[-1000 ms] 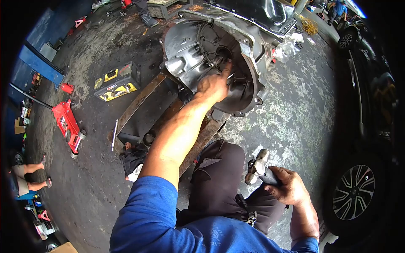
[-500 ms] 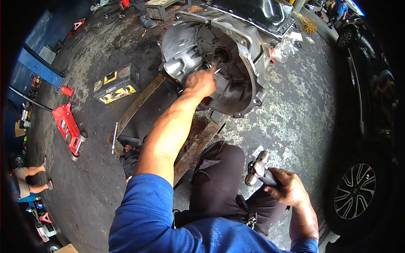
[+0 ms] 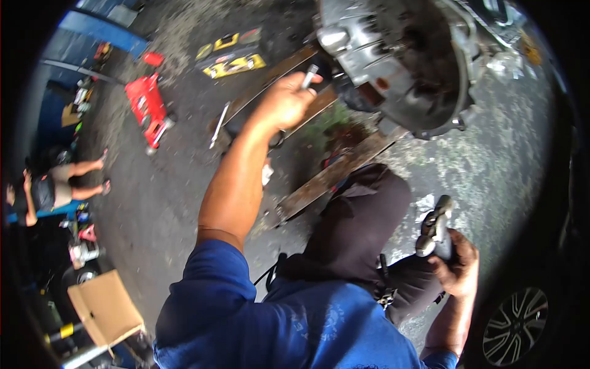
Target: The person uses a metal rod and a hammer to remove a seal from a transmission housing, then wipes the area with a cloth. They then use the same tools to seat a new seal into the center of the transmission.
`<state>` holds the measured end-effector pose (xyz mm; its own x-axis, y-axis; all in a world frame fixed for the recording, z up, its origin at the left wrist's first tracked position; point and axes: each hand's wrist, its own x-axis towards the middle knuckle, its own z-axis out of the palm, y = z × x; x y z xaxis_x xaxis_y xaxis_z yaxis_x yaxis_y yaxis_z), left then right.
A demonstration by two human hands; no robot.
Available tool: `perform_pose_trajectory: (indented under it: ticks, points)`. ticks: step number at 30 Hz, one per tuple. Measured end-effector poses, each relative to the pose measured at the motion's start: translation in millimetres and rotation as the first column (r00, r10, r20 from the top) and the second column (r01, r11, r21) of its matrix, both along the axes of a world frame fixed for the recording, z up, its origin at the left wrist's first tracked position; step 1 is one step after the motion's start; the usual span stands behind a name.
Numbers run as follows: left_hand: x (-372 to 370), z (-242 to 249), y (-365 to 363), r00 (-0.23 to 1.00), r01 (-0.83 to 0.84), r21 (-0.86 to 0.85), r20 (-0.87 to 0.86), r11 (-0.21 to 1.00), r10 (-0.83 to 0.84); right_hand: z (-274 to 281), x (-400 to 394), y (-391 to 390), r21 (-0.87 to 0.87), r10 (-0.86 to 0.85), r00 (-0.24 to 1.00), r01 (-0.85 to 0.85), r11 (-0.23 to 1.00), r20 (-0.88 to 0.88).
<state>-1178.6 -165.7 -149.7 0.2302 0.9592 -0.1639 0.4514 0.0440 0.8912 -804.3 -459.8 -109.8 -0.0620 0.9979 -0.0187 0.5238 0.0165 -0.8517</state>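
My left hand is raised away from the transmission bell housing and pinches a small silvery metal piece between its fingers. The housing lies on rusty steel beams at the top right, its open mouth facing me. My right hand rests low at the right, beside my knee, gripping a hammer by its handle, head up. My dark trouser leg is between the two hands.
A red floor jack and a yellow-black tool case lie on the stained concrete at the upper left. A person sits at the far left. A cardboard sheet lies bottom left. A car wheel is at the bottom right.
My left hand has pulled back from the shaft in the bell housing, now holding a small metal piece. The view has swung left and down. My right hand still holds the hammer.
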Motion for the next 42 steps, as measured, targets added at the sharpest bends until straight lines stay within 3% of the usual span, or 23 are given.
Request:
perform_pose_trajectory:
  ticks: [4,7,8,10,13,16,17,18,20,23,26,29,32,36,37,38,40,41,42]
  points:
    - [-89.4,36.2,-48.0,0.897,-0.379,-0.032,-0.255,0.925,0.360,-15.6,4.9,5.8,0.033,0.051,0.994,-0.048,0.998,-0.098]
    - [-153.5,-2.3,-89.5,0.784,-0.435,0.139,-0.429,0.890,0.450,-28.5,7.6,8.3,0.064,0.062,0.987,-0.053,0.997,-0.149]
    - [-169.8,-17.7,-103.2,0.689,-0.428,0.196,-0.560,0.882,0.459,-32.0,8.1,8.2,0.064,0.068,0.985,-0.058,0.996,-0.160]
    - [-193.1,-55.3,-121.3,0.586,-0.561,0.182,-0.602,0.808,0.542,-37.4,8.8,12.1,0.062,0.087,0.983,-0.078,0.995,-0.163]
    - [-165.3,-46.1,-135.5,0.576,-0.725,-0.049,-0.591,0.687,0.565,-39.0,8.6,16.9,0.037,0.106,0.987,-0.102,0.994,-0.122]
    - [-180.4,-95.5,-139.9,0.535,-0.644,0.106,-0.645,0.758,0.545,-35.8,6.9,21.4,0.036,0.148,0.984,-0.145,0.989,-0.098]
    - [-181.7,-100.7,-137.1,0.540,-0.631,0.030,-0.700,0.775,0.466,-34.1,3.6,22.0,0.030,0.138,0.986,-0.136,0.990,-0.096]
    - [-179.0,-103.4,-136.5,0.567,-0.589,0.105,-0.653,0.801,0.502,-32.9,2.3,21.6,0.008,0.131,0.986,-0.131,0.991,-0.100]
    - [-182.7,-101.8,-135.5,0.629,-0.606,-0.028,-0.629,0.795,0.457,-30.9,1.2,19.6,-0.034,0.107,0.988,-0.111,0.993,-0.107]
    - [-176.7,-75.6,-123.4,0.503,-0.675,0.155,-0.619,0.721,0.603,-29.2,1.1,17.5,-0.025,0.091,0.992,-0.094,0.995,-0.088]
    - [-201.4,-71.0,-81.7,0.391,-0.702,0.234,-0.662,0.672,0.639,-28.2,0.4,13.7,-0.071,0.054,0.994,-0.061,0.996,-0.095]
    - [-221.2,-84.2,-52.0,0.369,-0.590,0.197,-0.796,0.783,0.479,-26.4,3.9,14.9,-0.093,0.071,0.996,-0.075,0.993,-0.051]
    - [-217.4,-82.7,-38.3,0.322,-0.628,0.035,-0.898,0.777,0.300,-26.0,9.3,13.0,-0.088,0.115,0.993,-0.114,0.990,0.007]
    - [-226.7,-88.1,-32.2,0.265,-0.543,-0.034,-0.955,0.839,0.133,-6.4,18.1,14.3,-0.090,0.137,0.990,-0.133,0.987,0.038]
    - [-265.9,-119.2,-38.3,0.310,-0.358,0.111,-0.922,0.927,0.230,-4.5,21.1,12.5,-0.090,0.144,0.989,-0.141,0.986,0.032]
    - [-273.6,-112.4,-32.9,0.305,-0.448,-0.136,-0.952,0.884,0.008,-2.7,23.7,10.2,-0.098,0.161,0.987,-0.159,0.982,0.015]
    - [-253.9,-74.1,-51.3,0.541,-0.617,-0.207,-0.812,0.759,0.218,1.7,27.4,3.7,-0.143,0.123,0.987,-0.137,0.980,-0.102]
    - [-245.7,-56.0,-61.2,0.600,-0.689,-0.250,-0.722,0.680,0.343,12.5,29.1,2.4,-0.133,0.103,0.984,-0.123,0.984,-0.147]
    - [-239.9,-33.6,-71.7,0.618,-0.678,-0.281,-0.718,0.679,0.320,26.5,29.3,0.4,-0.185,0.090,0.980,-0.123,0.975,-0.175]
